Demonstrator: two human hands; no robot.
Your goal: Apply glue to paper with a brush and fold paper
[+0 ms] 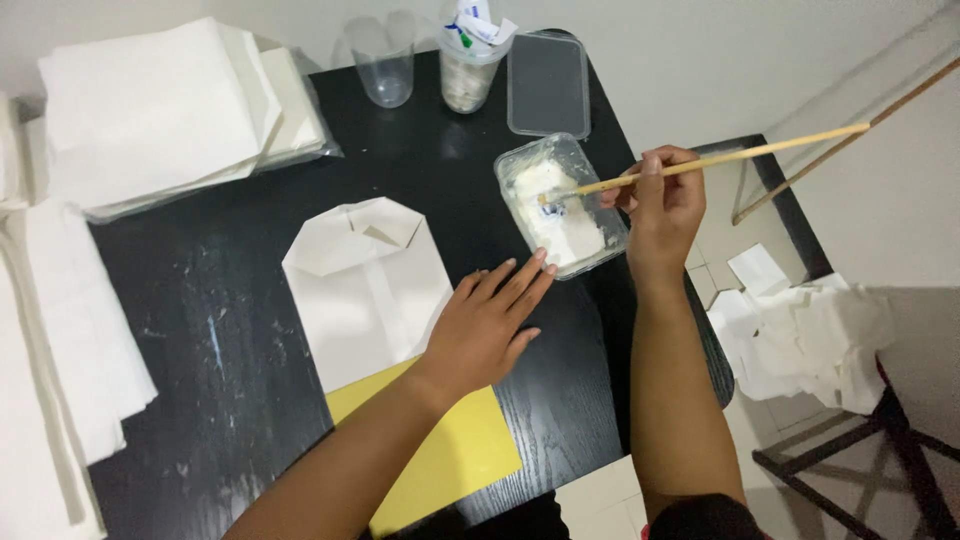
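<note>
Two bare hands work over a black table (pixel 250 330), and every place below is told from the clear plastic tray of white paste (pixel 560 205) near the table's far right edge. Just right of the tray, the right hand (pixel 662 205) pinches a long thin wooden stick (pixel 720 160) between thumb and fingers; the stick slants up and away to the right, and its lower tip dips into the paste inside the tray. Just below and left of the tray, the left hand (pixel 488 325) lies flat, fingers spread and pointing toward the tray's near corner, its palm pressing the right edge of a folded white paper bag (pixel 365 285). That bag lies left of the tray with its folded flap at the far end, and its near end overlaps a yellow sheet (pixel 450 450). Beyond the tray lies a clear lid (pixel 547 85), flat on the table; left of the lid stand a plastic cup holding small packets (pixel 468 65) and an empty clear cup (pixel 385 65). Far left of the tray sit stacks of white paper (pixel 160 110).
</note>
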